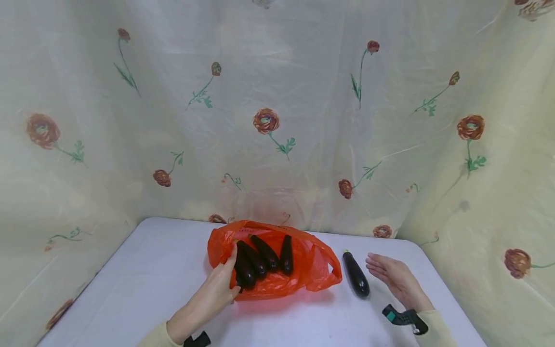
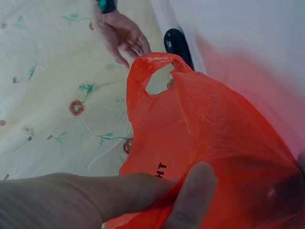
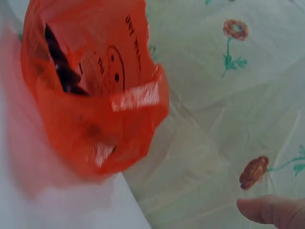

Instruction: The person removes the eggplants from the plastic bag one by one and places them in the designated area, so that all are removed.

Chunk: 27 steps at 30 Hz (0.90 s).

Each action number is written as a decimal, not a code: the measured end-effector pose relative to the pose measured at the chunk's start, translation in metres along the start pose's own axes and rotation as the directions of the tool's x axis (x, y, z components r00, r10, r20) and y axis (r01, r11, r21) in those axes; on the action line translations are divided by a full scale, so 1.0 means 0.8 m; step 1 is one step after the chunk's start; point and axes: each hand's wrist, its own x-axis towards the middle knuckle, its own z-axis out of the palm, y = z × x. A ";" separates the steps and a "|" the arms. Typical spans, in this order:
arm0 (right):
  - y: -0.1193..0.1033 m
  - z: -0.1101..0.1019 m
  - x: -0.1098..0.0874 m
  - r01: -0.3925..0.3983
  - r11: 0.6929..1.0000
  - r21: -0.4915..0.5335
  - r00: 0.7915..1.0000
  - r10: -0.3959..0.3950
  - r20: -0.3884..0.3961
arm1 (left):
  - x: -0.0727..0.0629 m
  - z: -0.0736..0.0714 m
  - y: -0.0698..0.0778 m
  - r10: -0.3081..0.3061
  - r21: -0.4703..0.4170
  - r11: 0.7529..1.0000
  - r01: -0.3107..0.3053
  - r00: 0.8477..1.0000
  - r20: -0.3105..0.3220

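A red plastic bag (image 1: 303, 270) lies on the table with its mouth spread, and several dark eggplants (image 1: 264, 253) show inside it. My left hand (image 1: 217, 284) pinches the bag's left edge between thumb and fingers; the left wrist view shows the red film (image 2: 228, 129) caught there. To the right of the bag a single eggplant (image 1: 356, 274) lies on the table. Beside it, apart from it, my right hand (image 1: 399, 279) is held with straight fingers and nothing in it. Only a fingertip of that hand (image 3: 269, 210) appears in the right wrist view.
The white table (image 1: 143, 279) has its back edge against a pale curtain (image 1: 303, 96) printed with flowers, which also hangs along both sides. A dark band (image 1: 405, 319) sits on the right wrist.
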 end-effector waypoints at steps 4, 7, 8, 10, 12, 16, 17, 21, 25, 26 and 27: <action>-0.016 0.017 -0.010 -0.026 1.000 -0.008 1.000 0.026 0.000 | 0.000 0.001 0.000 -0.003 0.011 1.000 0.003 1.000 0.000; -0.025 0.030 -0.017 -0.022 1.000 -0.009 1.000 0.023 0.014 | 0.000 0.000 0.000 -0.008 0.014 1.000 0.008 1.000 -0.002; -0.027 0.034 -0.019 -0.020 1.000 -0.011 1.000 0.020 0.023 | 0.000 0.000 0.000 -0.011 0.015 1.000 0.011 1.000 -0.002; -0.032 0.040 -0.023 -0.018 1.000 -0.013 0.999 0.018 0.034 | 0.000 0.000 0.001 -0.011 0.013 1.000 0.011 1.000 -0.003; -0.036 0.046 -0.026 -0.009 1.000 -0.006 0.999 0.010 0.049 | 0.000 0.000 0.001 -0.008 0.009 1.000 0.008 1.000 -0.002; -0.043 0.055 -0.034 0.009 1.000 -0.013 0.998 -0.009 0.069 | -0.001 0.000 0.000 0.008 0.006 1.000 -0.008 1.000 -0.002; -0.045 0.058 -0.036 0.017 1.000 -0.021 0.997 -0.016 0.072 | -0.001 0.000 -0.001 0.011 0.007 1.000 -0.011 1.000 -0.004; -0.052 0.072 -0.043 0.024 0.999 -0.030 0.997 -0.022 0.075 | -0.001 0.001 -0.001 0.017 0.009 1.000 -0.017 1.000 -0.006; -0.057 0.085 -0.048 0.019 0.999 -0.032 0.997 -0.017 0.079 | 0.000 0.001 -0.002 0.025 0.015 1.000 -0.025 1.000 -0.007; -0.058 0.088 -0.048 0.019 0.999 -0.031 0.996 -0.016 0.083 | 0.000 0.001 -0.002 0.028 0.016 1.000 -0.027 1.000 -0.008; -0.059 0.091 -0.049 0.019 0.999 -0.030 0.996 -0.016 0.089 | 0.000 0.001 -0.002 0.029 0.018 0.999 -0.029 1.000 -0.010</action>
